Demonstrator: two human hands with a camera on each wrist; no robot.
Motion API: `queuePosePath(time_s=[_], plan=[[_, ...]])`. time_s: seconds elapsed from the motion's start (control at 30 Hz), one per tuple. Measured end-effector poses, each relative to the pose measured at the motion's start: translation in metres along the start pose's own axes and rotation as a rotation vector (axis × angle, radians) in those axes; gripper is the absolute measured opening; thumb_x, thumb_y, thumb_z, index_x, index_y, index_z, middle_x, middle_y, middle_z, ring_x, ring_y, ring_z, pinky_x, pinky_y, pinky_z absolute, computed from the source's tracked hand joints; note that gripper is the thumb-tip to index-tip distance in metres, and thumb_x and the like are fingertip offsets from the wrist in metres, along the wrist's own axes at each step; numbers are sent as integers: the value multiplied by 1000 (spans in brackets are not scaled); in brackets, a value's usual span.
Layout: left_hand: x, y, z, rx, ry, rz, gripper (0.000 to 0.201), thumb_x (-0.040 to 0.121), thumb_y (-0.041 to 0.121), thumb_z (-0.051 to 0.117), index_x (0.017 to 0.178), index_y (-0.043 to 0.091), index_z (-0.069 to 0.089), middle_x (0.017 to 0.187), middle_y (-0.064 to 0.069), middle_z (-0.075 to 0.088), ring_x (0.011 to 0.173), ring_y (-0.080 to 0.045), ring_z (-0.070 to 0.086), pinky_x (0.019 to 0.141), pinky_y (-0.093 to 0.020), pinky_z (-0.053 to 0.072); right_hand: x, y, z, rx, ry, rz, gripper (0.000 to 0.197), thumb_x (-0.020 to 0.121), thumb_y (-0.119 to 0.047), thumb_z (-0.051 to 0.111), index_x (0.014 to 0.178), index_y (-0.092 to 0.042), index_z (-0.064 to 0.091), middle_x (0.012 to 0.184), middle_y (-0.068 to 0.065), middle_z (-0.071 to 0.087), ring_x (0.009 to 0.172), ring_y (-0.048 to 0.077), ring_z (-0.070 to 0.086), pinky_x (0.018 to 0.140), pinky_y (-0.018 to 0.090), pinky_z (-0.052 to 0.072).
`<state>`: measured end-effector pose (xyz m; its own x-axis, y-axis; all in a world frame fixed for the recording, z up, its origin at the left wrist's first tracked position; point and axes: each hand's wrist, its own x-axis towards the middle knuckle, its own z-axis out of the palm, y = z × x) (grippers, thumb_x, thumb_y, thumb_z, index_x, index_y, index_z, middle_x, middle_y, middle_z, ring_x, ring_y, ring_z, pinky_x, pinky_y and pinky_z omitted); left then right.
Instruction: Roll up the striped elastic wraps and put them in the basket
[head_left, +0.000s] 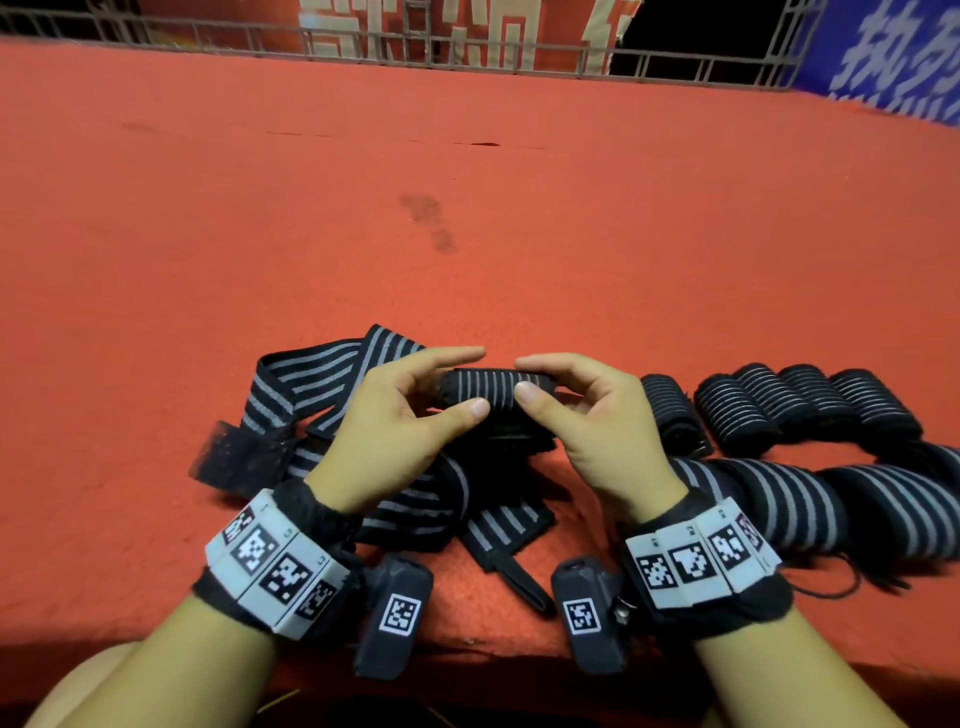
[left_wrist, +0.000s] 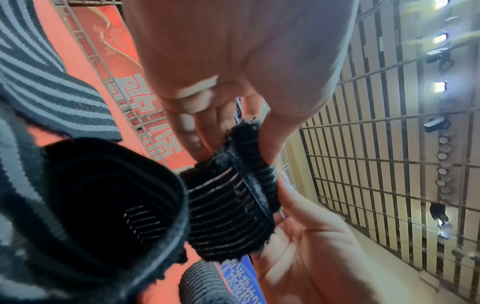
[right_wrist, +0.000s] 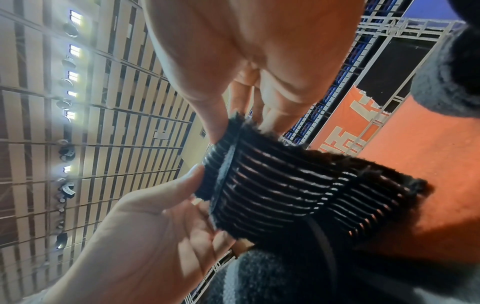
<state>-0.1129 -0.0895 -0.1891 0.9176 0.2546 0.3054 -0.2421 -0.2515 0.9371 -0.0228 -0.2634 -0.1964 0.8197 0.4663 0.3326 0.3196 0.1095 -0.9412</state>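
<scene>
1. Black elastic with thin grey stripes, wound into a short roll (head_left: 493, 397), is being held just above the red felt worktop (head_left: 467, 208) by both hands, near its front edge.
2. Its left end is being pinched between thumb and fingers (head_left: 457, 358) of the left hand (head_left: 400, 431), its right end likewise by the right hand (head_left: 587, 421).
3. A loose tail is trailing down into the unrolled striped wraps (head_left: 322, 384) heaped beneath; snagging there is likely being risked, and the turns could be pulled slack.
4. Only the roll's ends are being gripped, so the middle could probably spring open if either pinch is eased.
5. Finished striped rolls (head_left: 779, 405) are lying in a row to the right; no basket is being shown, so the drop cannot be judged.
</scene>
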Motion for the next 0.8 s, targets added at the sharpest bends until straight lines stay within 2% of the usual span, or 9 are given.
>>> queuePosePath(time_s=[0.07,0.13,0.3,0.4,0.5,0.6,0.7,0.73,0.8], plan=[[1,2,2,-94,-17,-67,41,89,15,70,129,18,62,97,-2,77,95,-15,74,81,-25,57,0,0,-1,20,11,-30,21,85,-3,76,99,-19,75,90,0,76,80,11,72,73,29,59],[2,2,3,-120,-38,-97,38,89,29,64,124,14,65,97,-3,78,95,-18,74,84,-30,59,1,1,-2,15,21,-63,25,83,0,77,97,-20,75,90,-5,76,83,8,71,76,24,56],[3,-3,2,-113,-21,-42,26,93,16,63,118,8,68,108,-8,76,104,-23,72,90,-33,57,0,-1,-1,136,-3,-52,39,81,10,75,109,-16,68,103,1,72,91,12,72,80,23,56],[3,-3,1,-59,23,10,25,92,9,66,116,15,69,108,-3,77,105,-18,72,93,-34,56,1,1,0,93,-28,27,30,85,-13,78,113,-17,68,106,5,73,94,18,73,82,33,58],[2,-2,2,-16,27,48,29,92,5,67,118,18,70,103,1,77,100,-13,73,84,-24,57,2,3,2,44,-46,66,25,87,-39,69,103,-20,74,96,-1,76,92,18,72,79,37,56],[0,1,2,-15,10,42,31,91,3,68,119,17,69,93,8,77,87,-5,72,75,-15,53,2,3,2,57,-48,26,20,88,-32,68,101,-19,74,94,-3,75,88,11,69,75,27,51],[0,1,2,-89,-31,-25,35,89,3,68,121,16,67,94,6,77,81,-3,71,70,-14,52,1,5,0,84,-35,-22,16,87,-22,72,102,-17,75,98,0,75,91,13,69,80,27,53],[1,2,2,-102,-37,-50,34,90,8,70,123,17,67,92,8,77,78,-2,70,68,-15,52,1,5,0,89,-34,-33,17,85,-19,73,102,-17,75,99,1,76,93,14,70,84,28,53],[2,1,2,-107,-39,-108,32,89,34,74,119,26,69,85,8,73,76,-5,67,70,-28,59,-1,4,0,86,-49,-59,20,85,-10,75,104,-16,75,100,1,76,95,14,70,86,27,54]])
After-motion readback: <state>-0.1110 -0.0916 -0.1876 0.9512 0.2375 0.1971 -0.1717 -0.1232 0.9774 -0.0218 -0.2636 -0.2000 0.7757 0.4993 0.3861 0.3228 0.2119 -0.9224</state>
